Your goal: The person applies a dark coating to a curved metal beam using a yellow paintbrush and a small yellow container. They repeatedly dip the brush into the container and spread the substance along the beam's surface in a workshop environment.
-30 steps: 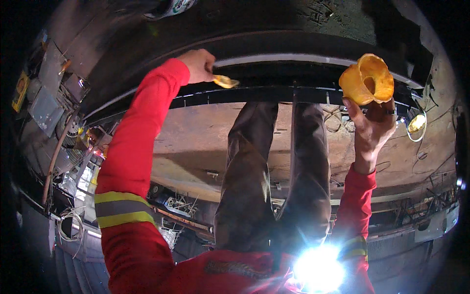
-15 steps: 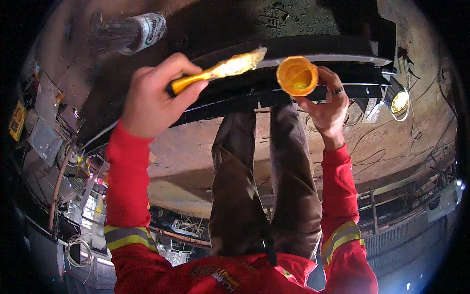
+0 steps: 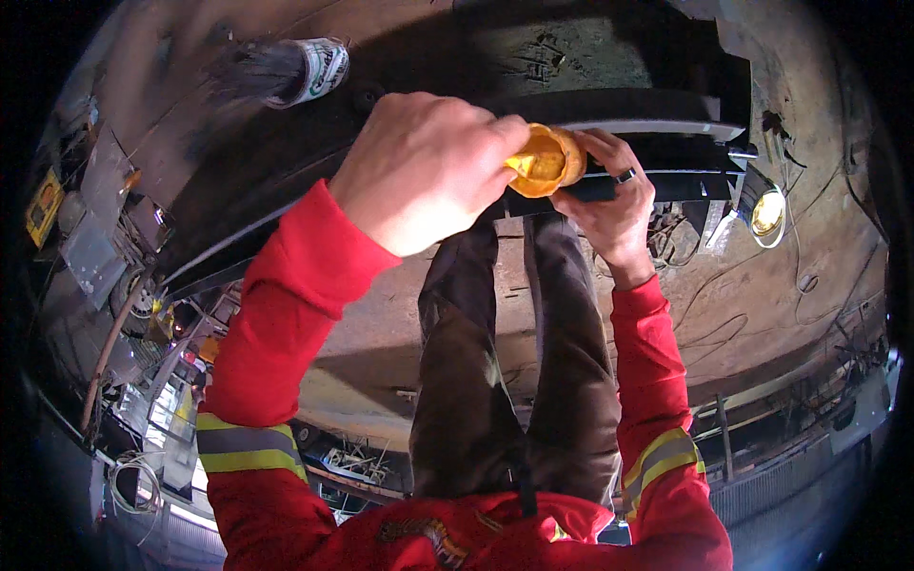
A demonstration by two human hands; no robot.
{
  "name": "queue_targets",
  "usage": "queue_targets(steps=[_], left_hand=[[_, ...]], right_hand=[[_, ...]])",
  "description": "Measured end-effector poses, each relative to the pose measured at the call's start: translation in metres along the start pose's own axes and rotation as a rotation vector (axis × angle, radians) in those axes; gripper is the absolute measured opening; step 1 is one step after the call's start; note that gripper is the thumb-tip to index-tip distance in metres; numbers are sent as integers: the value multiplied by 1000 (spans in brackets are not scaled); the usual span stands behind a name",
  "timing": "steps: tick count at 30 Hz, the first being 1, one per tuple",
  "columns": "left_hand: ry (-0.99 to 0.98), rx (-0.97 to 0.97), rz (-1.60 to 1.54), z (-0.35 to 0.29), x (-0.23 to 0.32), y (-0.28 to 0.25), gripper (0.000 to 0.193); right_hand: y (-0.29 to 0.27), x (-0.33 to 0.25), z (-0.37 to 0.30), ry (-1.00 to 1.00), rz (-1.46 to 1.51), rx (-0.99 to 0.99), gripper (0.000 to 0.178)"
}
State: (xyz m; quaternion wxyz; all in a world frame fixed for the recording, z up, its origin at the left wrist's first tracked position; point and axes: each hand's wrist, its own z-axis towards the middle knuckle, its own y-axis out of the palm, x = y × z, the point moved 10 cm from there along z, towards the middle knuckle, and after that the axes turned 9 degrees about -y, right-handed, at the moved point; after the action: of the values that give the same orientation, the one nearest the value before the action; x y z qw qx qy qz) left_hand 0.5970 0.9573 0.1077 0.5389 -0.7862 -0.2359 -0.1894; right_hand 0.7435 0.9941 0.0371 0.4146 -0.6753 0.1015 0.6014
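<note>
My left hand is closed round a yellow-handled paintbrush, most of it hidden behind the fingers. The brush's working end dips into the mouth of an orange cup. Tilted toward me, the cup shows yellowish stuff inside. My right hand, with a dark ring on one finger, grips the cup from its right side. Both hands are close together above a long dark metal beam.
A white printed bucket full of thin dark rods lies at the upper left. To the right a lit work lamp rests near loose cables on the brown floor. Metal scraps and gear crowd the far left.
My left hand has moved right and brought the brush from open air into the cup. My right hand has shifted slightly left with the cup.
</note>
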Motion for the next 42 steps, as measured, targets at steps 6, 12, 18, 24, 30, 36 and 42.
queue_targets(steps=[6,12,18,24,30,36,42], left_hand=[[-213,4,-579,-42,-53,7,16],[-418,84,-775,-87,-84,19,18],[-456,198,-834,-114,-101,13,21],[-482,305,-771,-133,-114,-6,24],[-306,382,-468,-132,-79,-58,20],[-31,300,-17,-93,-11,-78,16],[-82,256,-362,-86,-27,-58,16]], right_hand=[[0,-3,-10,41,4,13,60],[4,-18,-10,67,3,28,58],[11,-33,-4,40,-46,34,58],[13,-42,4,36,-57,49,58],[13,-51,10,-29,-50,63,62],[17,-70,9,-127,-55,48,64],[11,-78,9,-152,-29,69,64]])
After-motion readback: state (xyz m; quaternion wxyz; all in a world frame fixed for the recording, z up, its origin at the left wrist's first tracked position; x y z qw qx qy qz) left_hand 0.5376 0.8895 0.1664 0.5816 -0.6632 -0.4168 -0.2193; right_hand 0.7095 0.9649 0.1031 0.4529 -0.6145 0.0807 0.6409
